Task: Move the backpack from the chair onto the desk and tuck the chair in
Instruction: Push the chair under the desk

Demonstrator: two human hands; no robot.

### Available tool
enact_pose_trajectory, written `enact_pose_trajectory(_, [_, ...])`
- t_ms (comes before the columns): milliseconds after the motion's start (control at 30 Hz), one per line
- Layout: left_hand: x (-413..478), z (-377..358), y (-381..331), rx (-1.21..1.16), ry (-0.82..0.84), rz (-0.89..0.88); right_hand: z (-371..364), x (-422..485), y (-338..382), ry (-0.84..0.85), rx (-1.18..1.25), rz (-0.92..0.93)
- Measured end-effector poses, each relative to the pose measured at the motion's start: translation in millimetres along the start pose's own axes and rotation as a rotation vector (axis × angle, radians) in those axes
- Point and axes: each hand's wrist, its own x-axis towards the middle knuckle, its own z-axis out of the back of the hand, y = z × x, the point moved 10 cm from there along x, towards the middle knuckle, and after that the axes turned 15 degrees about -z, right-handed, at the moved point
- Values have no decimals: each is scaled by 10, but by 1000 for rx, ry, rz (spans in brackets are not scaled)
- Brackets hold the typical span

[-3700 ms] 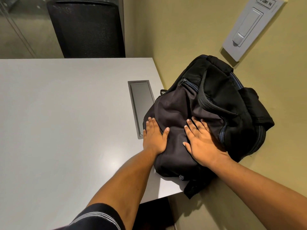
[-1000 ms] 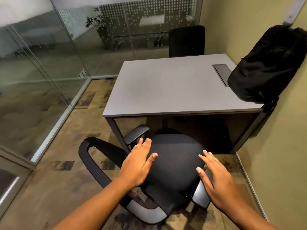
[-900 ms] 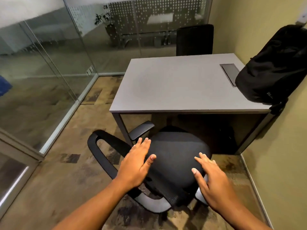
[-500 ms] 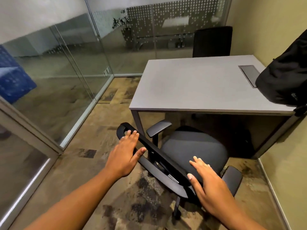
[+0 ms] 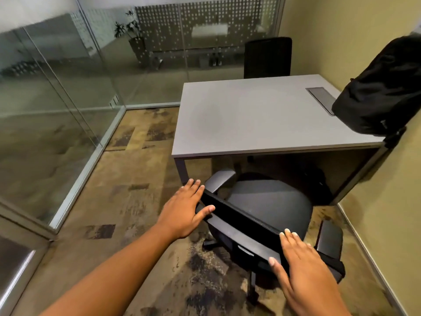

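Both hands have shifted from the seat to the chair backrest's top edge: left hand fingers spread flat on its far-left corner, right hand fingers draped over the near end, neither curled tight. Beyond the fingertips, the backpack lies on the table at the wall. An uneven push could swivel the chair, driving an armrest into the table leg.

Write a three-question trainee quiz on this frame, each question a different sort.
1. True or false: the backpack lies on the desk.
2. Which part of the chair do both hands touch? A) seat B) backrest top C) base
3. Fill in: the chair's seat is ___ fully under the desk.

Key: 1 true, at the wall end. 2 B: left hand and right hand rest at opposite ends of it. 3 not.
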Motion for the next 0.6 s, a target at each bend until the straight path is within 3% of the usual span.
enact_pose_trajectory(133, [64, -71, 40, 28, 4, -100, 62, -37, 26, -103, -29, -77])
enact_pose_trajectory(367, [93, -88, 50, 8, -31, -108, -52, -7, -13, -19, -174, -80])
enact_pose_trajectory(600, [95, -109, 1, 6, -44, -84, 18, 19, -52, -67, -167, -73])
